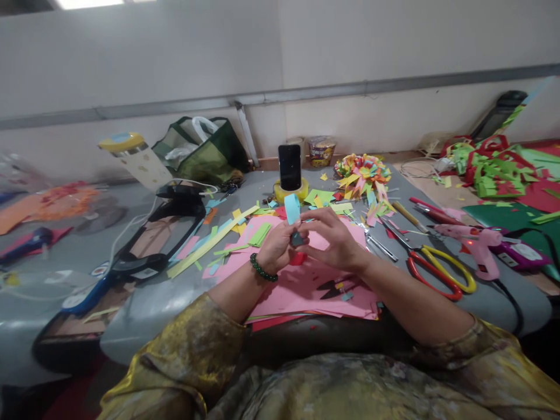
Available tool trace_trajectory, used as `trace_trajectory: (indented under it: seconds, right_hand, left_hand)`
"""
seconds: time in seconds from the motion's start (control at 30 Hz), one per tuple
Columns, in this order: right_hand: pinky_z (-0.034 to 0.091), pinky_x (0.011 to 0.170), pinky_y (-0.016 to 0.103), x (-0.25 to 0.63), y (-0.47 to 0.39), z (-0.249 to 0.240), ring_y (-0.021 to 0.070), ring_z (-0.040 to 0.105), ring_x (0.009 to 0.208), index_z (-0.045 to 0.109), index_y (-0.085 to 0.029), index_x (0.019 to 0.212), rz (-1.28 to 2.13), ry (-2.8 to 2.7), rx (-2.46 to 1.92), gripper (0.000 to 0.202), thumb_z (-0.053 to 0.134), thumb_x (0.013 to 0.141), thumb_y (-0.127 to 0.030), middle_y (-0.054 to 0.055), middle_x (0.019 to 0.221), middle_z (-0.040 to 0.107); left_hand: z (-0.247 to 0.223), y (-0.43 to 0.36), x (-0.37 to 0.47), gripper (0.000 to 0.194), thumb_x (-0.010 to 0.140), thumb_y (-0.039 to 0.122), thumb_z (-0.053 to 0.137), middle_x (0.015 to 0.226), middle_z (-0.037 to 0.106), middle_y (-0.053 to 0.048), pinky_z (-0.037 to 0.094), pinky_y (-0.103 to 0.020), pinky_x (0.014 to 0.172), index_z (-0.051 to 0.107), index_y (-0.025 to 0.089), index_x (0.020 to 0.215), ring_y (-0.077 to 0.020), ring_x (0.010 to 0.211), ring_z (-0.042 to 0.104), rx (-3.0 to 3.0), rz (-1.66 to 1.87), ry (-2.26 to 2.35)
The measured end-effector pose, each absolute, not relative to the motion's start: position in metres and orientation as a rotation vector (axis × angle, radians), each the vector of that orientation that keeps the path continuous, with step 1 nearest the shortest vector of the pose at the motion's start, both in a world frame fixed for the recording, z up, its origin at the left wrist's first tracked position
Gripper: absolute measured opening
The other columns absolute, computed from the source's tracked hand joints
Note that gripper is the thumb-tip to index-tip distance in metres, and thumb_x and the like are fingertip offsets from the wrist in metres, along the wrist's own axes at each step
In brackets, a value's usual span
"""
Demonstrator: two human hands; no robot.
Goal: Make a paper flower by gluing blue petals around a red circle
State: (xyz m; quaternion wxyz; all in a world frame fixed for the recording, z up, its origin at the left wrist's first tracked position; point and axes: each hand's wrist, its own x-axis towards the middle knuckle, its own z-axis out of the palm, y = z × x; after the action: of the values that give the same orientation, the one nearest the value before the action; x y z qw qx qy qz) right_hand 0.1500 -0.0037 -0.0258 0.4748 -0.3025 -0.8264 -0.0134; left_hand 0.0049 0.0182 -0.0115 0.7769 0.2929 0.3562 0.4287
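Observation:
Over a stack of pink paper (271, 294), my left hand (276, 248) pinches a light blue paper strip (291, 205) that curls upward in a loop. A small dark green piece (297, 238) shows at the fingertips; what it is I cannot make out. My right hand (335, 238) meets it from the other side, fingers curved around the strip's lower end, its fingertips partly hidden. Just below the hands lies a bit of red paper (298, 258). Small dark snips (331, 288) rest on the pink sheets beneath my right forearm.
Right of the paper are large scissors (437, 271), tweezers (380, 245) and a pink glue gun (476, 245) with a lit red light. A phone (290, 165) stands behind, beside a paper-strip garland (365, 175). Leftward are a black frame-like stand (144, 262), a tumbler (137, 160) and a green bag (205, 149).

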Motion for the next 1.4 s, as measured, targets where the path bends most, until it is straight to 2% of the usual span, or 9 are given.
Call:
trace_trajectory:
  seconds: [0.13, 0.3, 0.4, 0.53, 0.73, 0.9, 1.0, 1.23, 1.4]
  right_hand:
    - [0.053, 0.083, 0.038, 0.157, 0.004, -0.022, 0.0199, 0.065, 0.091, 0.059, -0.022, 0.101, 0.454, -1.586, -0.979, 0.028, 0.066, 0.084, -0.043, 0.007, 0.098, 0.067]
    - [0.053, 0.079, 0.035, 0.162, 0.019, -0.027, 0.0189, 0.066, 0.084, 0.055, -0.021, 0.099, 0.975, -1.287, -1.054, 0.048, 0.072, 0.072, -0.058, 0.002, 0.085, 0.068]
    - [0.052, 0.077, 0.034, 0.162, 0.02, -0.025, 0.0182, 0.066, 0.083, 0.059, -0.022, 0.104, 1.047, -1.277, -1.096, 0.052, 0.072, 0.07, -0.058, 0.002, 0.089, 0.069]
    - [0.051, 0.064, 0.029, 0.164, 0.02, -0.019, 0.0166, 0.065, 0.074, 0.062, -0.022, 0.111, 1.119, -1.235, -1.182, 0.054, 0.07, 0.071, -0.058, 0.002, 0.084, 0.069]
    - [0.037, 0.043, 0.02, 0.171, 0.023, -0.02, 0.0099, 0.051, 0.053, 0.067, -0.02, 0.087, 1.128, -1.234, -1.294, 0.041, 0.081, 0.058, -0.045, -0.001, 0.07, 0.065]
    - [0.047, 0.056, 0.026, 0.171, 0.024, -0.022, 0.0155, 0.059, 0.067, 0.067, -0.019, 0.082, 0.905, -1.374, -1.221, 0.034, 0.079, 0.059, -0.042, 0.0, 0.073, 0.065]
    - [0.05, 0.063, 0.029, 0.171, 0.025, -0.021, 0.0163, 0.061, 0.067, 0.066, -0.019, 0.079, 0.845, -1.401, -1.192, 0.034, 0.08, 0.057, -0.042, 0.0, 0.071, 0.066]
    - [0.052, 0.065, 0.031, 0.17, 0.027, -0.025, 0.0168, 0.064, 0.067, 0.065, -0.019, 0.08, 0.948, -1.326, -1.186, 0.035, 0.08, 0.057, -0.041, 0.0, 0.073, 0.067]
    - [0.056, 0.067, 0.032, 0.176, 0.029, -0.021, 0.0173, 0.067, 0.069, 0.064, -0.02, 0.086, 1.282, -1.181, -1.139, 0.026, 0.064, 0.074, -0.043, 0.003, 0.078, 0.071]
  left_hand:
    - [-0.007, 0.016, 0.006, 0.01, 0.082, 0.004, 0.057, 0.056, 0.049, 0.004, 0.037, -0.013, 0.044, 0.061, 0.011, 0.076, -0.0041, 0.044, 0.041, 0.614, 0.915, 0.744]
    - [-0.01, 0.014, 0.006, 0.008, 0.076, 0.004, 0.061, 0.057, 0.05, 0.004, 0.036, -0.015, 0.045, 0.061, 0.012, 0.079, -0.0045, 0.045, 0.043, 0.711, 0.844, 0.725]
    - [-0.015, 0.013, 0.005, 0.007, 0.073, 0.009, 0.066, 0.057, 0.051, 0.004, 0.036, -0.017, 0.045, 0.062, 0.012, 0.077, -0.0056, 0.045, 0.043, 0.841, 0.69, 0.692]
    - [-0.021, 0.011, 0.002, 0.01, 0.069, 0.013, 0.072, 0.059, 0.054, 0.002, 0.034, -0.019, 0.047, 0.063, 0.011, 0.074, -0.0057, 0.047, 0.044, 0.989, 0.473, 0.649]
    - [-0.021, 0.013, 0.0, 0.02, 0.065, 0.022, 0.08, 0.062, 0.057, 0.0, 0.033, -0.017, 0.047, 0.066, 0.01, 0.072, -0.0042, 0.048, 0.045, 0.989, 0.408, 0.633]
    - [-0.022, 0.014, 0.0, 0.032, 0.069, 0.038, 0.082, 0.063, 0.057, -0.001, 0.038, -0.019, 0.049, 0.066, 0.01, 0.072, -0.0063, 0.048, 0.049, 0.976, 0.406, 0.632]
    - [-0.024, 0.014, 0.0, 0.036, 0.073, 0.043, 0.079, 0.064, 0.058, -0.003, 0.04, -0.021, 0.049, 0.067, 0.01, 0.073, -0.0084, 0.049, 0.05, 0.985, 0.424, 0.624]
    - [-0.028, 0.014, -0.001, 0.023, 0.075, 0.031, 0.076, 0.064, 0.057, -0.001, 0.042, -0.022, 0.051, 0.065, 0.011, 0.075, -0.0091, 0.05, 0.049, 0.975, 0.413, 0.611]
    - [-0.026, 0.017, -0.003, 0.021, 0.073, 0.026, 0.078, 0.063, 0.056, -0.001, 0.04, -0.02, 0.048, 0.066, 0.01, 0.079, -0.0078, 0.05, 0.048, 0.906, 0.436, 0.547]
